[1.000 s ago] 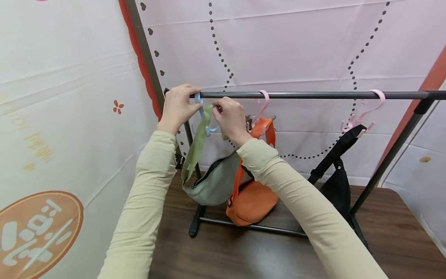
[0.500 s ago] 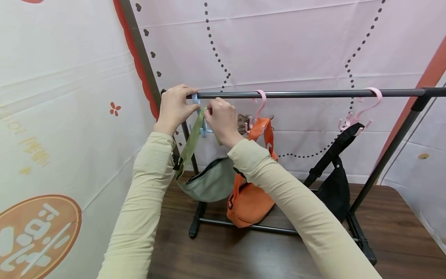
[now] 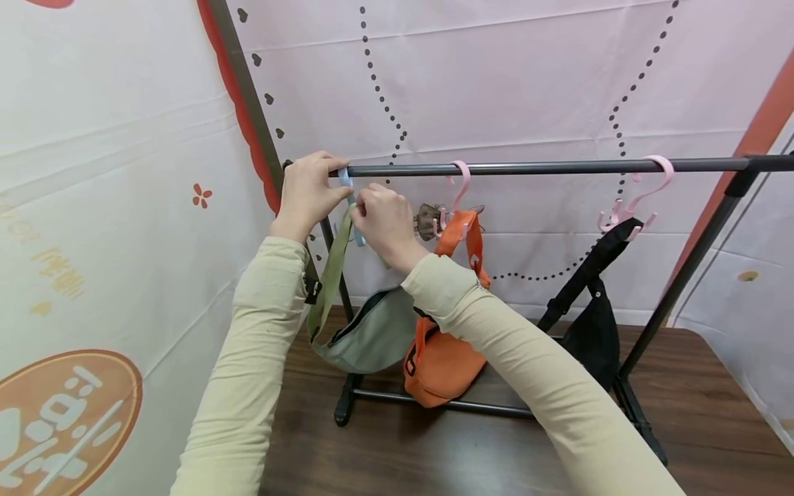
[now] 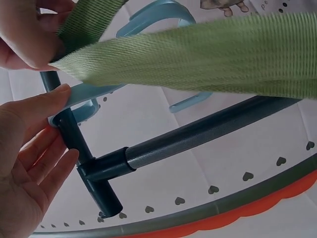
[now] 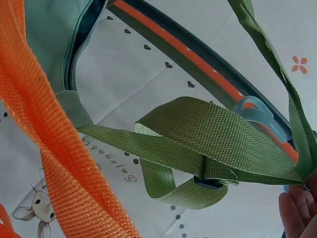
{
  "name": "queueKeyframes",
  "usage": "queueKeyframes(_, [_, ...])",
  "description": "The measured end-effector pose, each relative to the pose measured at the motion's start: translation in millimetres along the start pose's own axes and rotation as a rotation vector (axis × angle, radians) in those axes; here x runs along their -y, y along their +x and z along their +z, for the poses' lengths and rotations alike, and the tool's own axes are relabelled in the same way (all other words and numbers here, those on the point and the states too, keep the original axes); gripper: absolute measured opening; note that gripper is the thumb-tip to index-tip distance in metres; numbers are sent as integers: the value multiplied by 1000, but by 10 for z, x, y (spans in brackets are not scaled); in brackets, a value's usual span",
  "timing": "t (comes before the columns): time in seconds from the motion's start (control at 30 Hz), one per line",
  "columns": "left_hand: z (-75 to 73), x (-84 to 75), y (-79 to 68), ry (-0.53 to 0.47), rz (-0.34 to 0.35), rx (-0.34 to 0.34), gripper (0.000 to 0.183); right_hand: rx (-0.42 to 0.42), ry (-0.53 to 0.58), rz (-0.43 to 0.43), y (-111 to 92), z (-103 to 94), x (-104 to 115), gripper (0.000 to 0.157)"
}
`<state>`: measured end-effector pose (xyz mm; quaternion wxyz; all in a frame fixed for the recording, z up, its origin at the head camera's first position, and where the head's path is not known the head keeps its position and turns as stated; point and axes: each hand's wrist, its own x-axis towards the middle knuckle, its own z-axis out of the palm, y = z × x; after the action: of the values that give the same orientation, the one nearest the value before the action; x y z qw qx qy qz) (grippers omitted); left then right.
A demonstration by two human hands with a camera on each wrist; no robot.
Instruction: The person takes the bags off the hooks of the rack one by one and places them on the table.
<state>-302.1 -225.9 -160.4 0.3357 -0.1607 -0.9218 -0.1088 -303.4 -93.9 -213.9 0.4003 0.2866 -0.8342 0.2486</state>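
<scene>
At the left end of the dark rail [image 3: 558,167], my left hand [image 3: 307,196] holds a pale blue hook [image 4: 166,12], thumb on its shank and fingers round behind the rail. Beside it, my right hand [image 3: 386,224] pinches the green strap [image 4: 208,54] of a grey-green waist bag [image 3: 375,337]. The bag hangs below with its zip side up. The strap crosses in front of the blue hook's lower prongs in the left wrist view. A loop of strap with a black slider [image 5: 207,183] dangles in the right wrist view.
An orange bag [image 3: 443,365] hangs from a pink hook [image 3: 462,182] close by my right forearm. Further right, a black bag [image 3: 592,337] hangs from another pink hook [image 3: 657,180]. The rack stands on a brown wooden table [image 3: 471,455], with printed cloth behind and at the left.
My right hand has moved left and slightly down with the strap, closer to the blue hook. My left hand has stayed at the hook, while the head view has shifted slightly.
</scene>
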Motion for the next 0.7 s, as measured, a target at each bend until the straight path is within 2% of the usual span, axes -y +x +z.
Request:
queueKeyframes(0.17, [21,32,-21,-6,-6,-23,39,15,38,-10,-15,-68,9,13])
queueKeyframes(0.27, [65,56,-58,-90,-32,-52,42,18,48,0,-12,-107,4,13])
queueKeyframes(0.4, [124,47,-152,-193,-28,-131,43,12,51,20,-12,-163,-16,13])
queueKeyframes(0.57, [139,-17,-406,-310,-5,-241,39,7,58,-5,15,-248,-16,13])
queueKeyframes(0.7, [173,-59,-716,-407,-24,-236,47,23,54,-4,48,-302,-17,14])
